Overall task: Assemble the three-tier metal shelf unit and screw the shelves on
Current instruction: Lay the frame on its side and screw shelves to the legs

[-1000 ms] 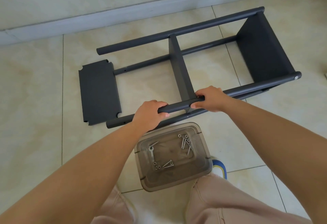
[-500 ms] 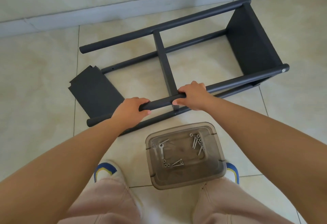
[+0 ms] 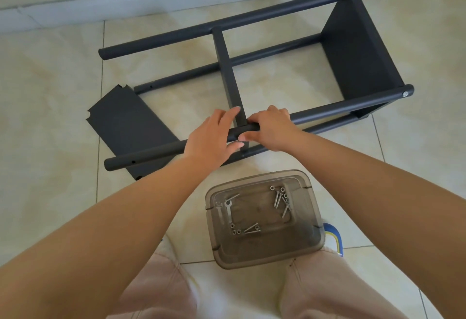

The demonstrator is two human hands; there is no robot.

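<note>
Two hands, left hand [image 3: 210, 137] loosening, right hand [image 3: 271, 129] clamped, on stiff frame [image 3: 327, 110]; slippery tubing, best gripped beside middle shelf [image 3: 228, 71] at 12 o'clock.

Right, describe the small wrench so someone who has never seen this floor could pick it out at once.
Start at the smoky see-through plastic tub on the tiled floor, just nearer the person than the dark shelf frame. Look in the tub's left half: the wrench lies there, a flat silver strip. Unlike the round-shafted screws on the right and the tiny nuts below it, it ends in an open fork.
</note>
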